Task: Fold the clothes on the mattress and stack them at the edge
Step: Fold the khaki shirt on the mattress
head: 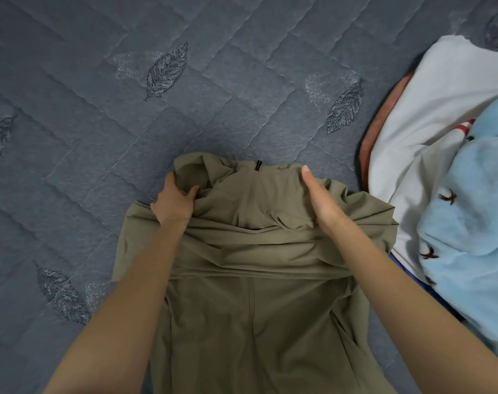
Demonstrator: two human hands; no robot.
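Bare forearms reached out over the olive-green zip-front fabric jacket [253,322], which lay zip-up on the grey quilted mattress with stitched leaves [100,95], its upper part bunched into crosswise folds. The left hand [173,201] had its fingers curled round a handful of cloth at the collar. The right hand [321,197] lay on the other shoulder, fingers straight, pressing and gripping nothing. By my judgement this garment was barely begun, not yet folded. To the right a white cloth [429,123] and a light-blue fleece with small brown figures [469,209] lay loosely heaped, apparently unfolded, so most of the task remained.
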